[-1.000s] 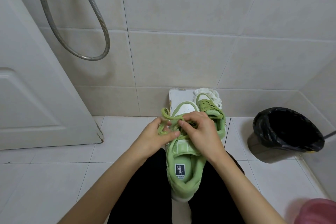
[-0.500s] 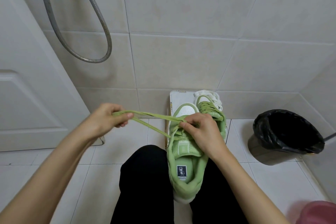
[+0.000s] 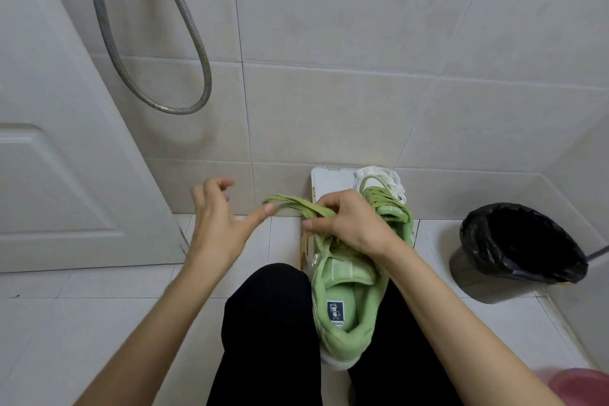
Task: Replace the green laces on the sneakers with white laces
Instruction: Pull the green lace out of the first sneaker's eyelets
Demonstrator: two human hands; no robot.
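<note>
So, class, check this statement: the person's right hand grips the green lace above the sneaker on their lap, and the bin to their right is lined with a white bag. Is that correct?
One detail is wrong. The head view shows the bin lined with a black bag, not a white one. The rest stands: the right hand grips the green lace above the sneaker on the lap.

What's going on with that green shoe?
A person is unlacing a green sneaker lying between their legs. The right hand grips the loosened green lace above it; the left hand is open, thumb touching the lace. The other sneaker, green-laced, stands behind, by a bundle of white laces.
</note>
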